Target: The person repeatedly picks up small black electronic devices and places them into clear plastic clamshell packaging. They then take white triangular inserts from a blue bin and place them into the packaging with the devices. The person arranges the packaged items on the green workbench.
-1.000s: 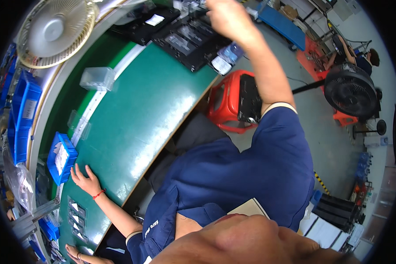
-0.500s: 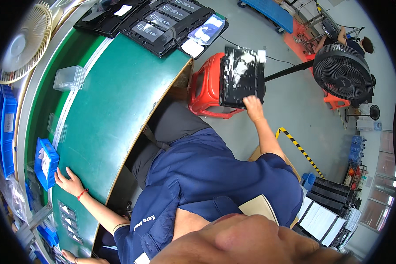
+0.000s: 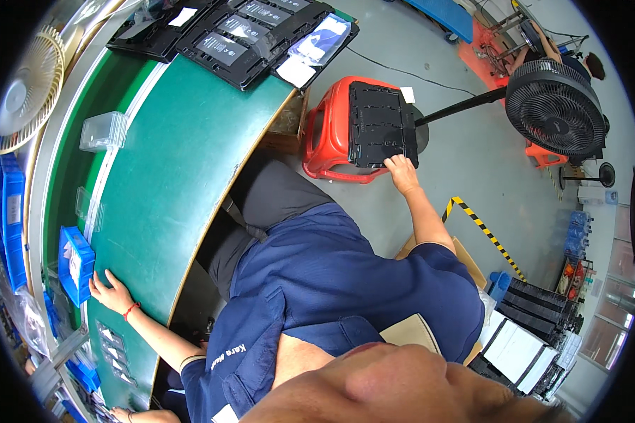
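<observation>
My right hand [image 3: 401, 172] grips the near edge of a black plastic tray [image 3: 382, 125] with shallow moulded compartments. That tray lies over the top of a red plastic stool [image 3: 328, 134], to the right of the workbench. A small white piece [image 3: 408, 94] shows at the tray's far right corner. My left hand [image 3: 113, 292] rests on the green bench top with its fingers apart, beside a blue bin [image 3: 76, 264] that has pale pieces in it. Its fingertips are at the bin's near side; whether they touch it I cannot tell.
Black trays with flat dark packs [image 3: 243, 32] sit at the bench's far end. Clear plastic boxes [image 3: 104, 131] stand along its left side. A black floor fan [image 3: 556, 106] is at the right. Another person's hand [image 3: 121, 416] shows at the lower left.
The black tray has moved slightly down and left and lies flatter on the stool. White patches on its surface are gone from sight. My left hand has hardly moved.
</observation>
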`<state>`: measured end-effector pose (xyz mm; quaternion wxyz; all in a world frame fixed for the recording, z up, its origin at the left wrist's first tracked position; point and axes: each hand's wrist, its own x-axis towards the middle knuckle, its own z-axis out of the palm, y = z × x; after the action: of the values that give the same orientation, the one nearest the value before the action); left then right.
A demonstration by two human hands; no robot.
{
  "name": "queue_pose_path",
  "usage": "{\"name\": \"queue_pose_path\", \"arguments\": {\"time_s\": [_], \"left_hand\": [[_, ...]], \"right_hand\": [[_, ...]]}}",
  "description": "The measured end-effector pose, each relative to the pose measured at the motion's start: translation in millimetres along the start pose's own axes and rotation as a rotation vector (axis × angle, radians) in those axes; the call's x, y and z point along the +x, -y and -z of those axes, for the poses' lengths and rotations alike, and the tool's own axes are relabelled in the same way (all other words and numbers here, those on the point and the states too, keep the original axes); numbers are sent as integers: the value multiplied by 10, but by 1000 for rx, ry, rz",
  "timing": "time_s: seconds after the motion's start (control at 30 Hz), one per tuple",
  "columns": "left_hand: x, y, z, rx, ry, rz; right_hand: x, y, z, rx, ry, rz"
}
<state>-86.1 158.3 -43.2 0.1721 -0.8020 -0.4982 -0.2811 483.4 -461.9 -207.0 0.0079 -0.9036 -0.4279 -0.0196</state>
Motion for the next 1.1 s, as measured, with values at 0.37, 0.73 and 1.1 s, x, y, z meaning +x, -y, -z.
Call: {"name": "queue_pose_path", "arguments": {"time_s": [0.37,0.73,1.1], "left_hand": [[-8,98,-49,6,-12,-33],[132,-63,-25,0,-36,2],[-108,98,-35,57,-54,38]], "right_hand": [[126,19,111,32,100,-54],[-395,237,-1160,1563,-97,-1861],[389,733,-1791,2720,-595,-1162]]}}
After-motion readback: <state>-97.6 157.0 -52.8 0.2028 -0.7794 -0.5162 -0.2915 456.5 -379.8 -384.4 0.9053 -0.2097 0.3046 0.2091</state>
